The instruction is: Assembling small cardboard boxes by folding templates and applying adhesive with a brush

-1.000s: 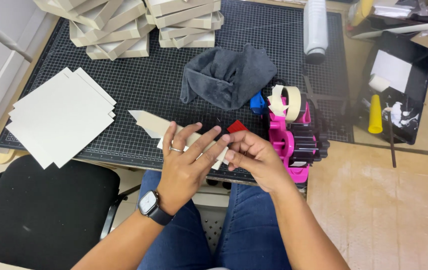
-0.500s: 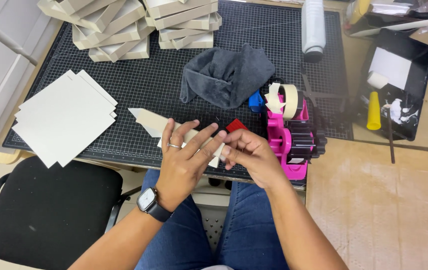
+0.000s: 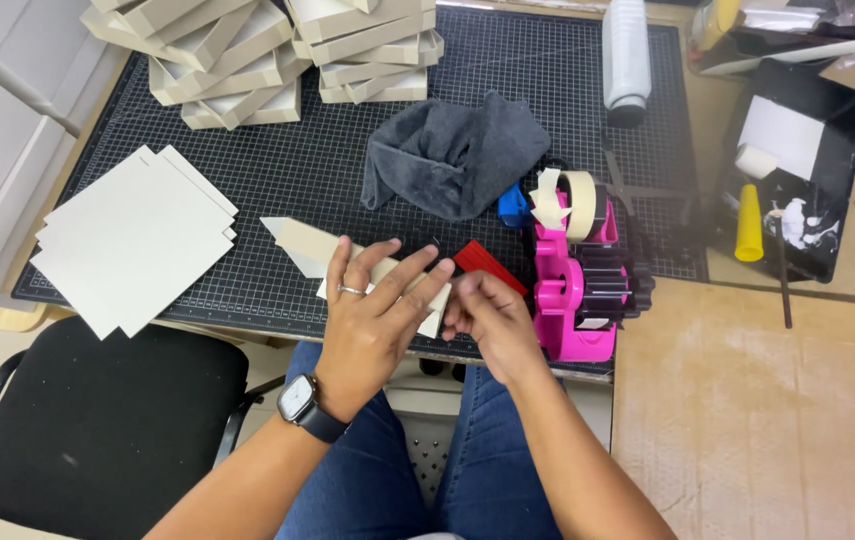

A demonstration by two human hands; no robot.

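My left hand lies flat, fingers spread, pressing a folded beige cardboard piece against the black cutting mat near its front edge. It wears a ring, and a watch sits on the wrist. My right hand is curled at the right end of the same piece, fingertips pinching its edge. A small red card lies just beyond my right hand. To the right stands a pink tape dispenser with a roll of pale tape.
A stack of flat grey-white boards lies at the mat's left. Several folded cardboard trays are piled at the back. A grey cloth, a white bottle, a black tray and a black chair are around.
My hands and the cardboard piece stay nearly in place. The right fingers shift slightly along the piece's right edge.
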